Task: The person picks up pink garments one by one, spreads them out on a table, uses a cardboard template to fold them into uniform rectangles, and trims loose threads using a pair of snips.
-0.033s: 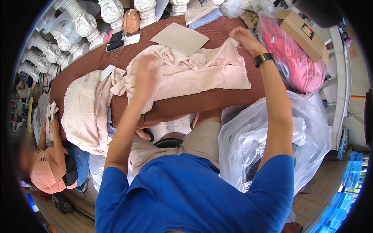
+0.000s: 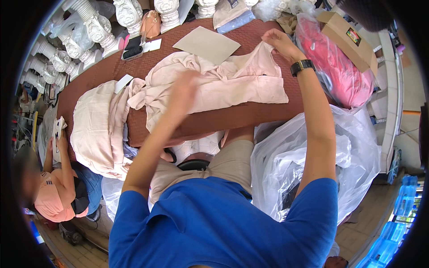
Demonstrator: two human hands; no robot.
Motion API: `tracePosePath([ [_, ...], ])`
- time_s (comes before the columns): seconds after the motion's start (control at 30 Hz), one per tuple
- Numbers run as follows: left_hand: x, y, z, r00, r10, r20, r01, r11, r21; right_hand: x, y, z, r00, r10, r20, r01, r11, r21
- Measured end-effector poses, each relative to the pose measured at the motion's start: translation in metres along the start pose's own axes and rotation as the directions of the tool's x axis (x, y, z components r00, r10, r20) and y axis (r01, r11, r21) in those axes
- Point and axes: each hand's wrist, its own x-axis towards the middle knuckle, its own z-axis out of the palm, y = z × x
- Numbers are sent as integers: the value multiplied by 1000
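A pale pink garment [image 2: 254,89] lies spread across the brown cloth-covered table, rumpled at its left end and flatter at the right. My right hand [image 2: 280,45] pinches its upper right corner and lifts that bit slightly off the table. Over the middle of the garment is my left hand [image 2: 182,94], smeared by motion, so its fingers do not show clearly. A flat beige card sheet [image 2: 208,44] lies against the garment's far edge. To the left, a heap of similar pale pink cloth [image 2: 98,120] hangs over the table's near edge, with a small white card [image 2: 124,83] on top.
Pink goods in a clear bag [image 2: 330,62] and a cardboard box [image 2: 348,40] sit at the far right. A large clear plastic bag [image 2: 277,156] bulges beside my right leg. White balusters [image 2: 96,29] line the far left. Another person [image 2: 56,192] works at left.
My left hand has moved right across the garment. My right hand keeps its pinch on the corner, shifted very slightly.
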Motion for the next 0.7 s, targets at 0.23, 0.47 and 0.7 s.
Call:
tracePosePath([
  [0.23, -24, -18, 126, 978, -18, 208, 8, 999, 50, 9, -69, -3, 947, -227, 227, 161, 948, 273],
  [0.47, 0, -41, -50, 932, -158, -326, 136, 987, -89, -27, -25, -108, 996, -70, -47, 78, 982, 173],
  [0.7, -66, -106, -163, 914, -341, -220, 403, 828, 389, 7, 89, -7, 864, 376, 336, -388, 921, -33],
])
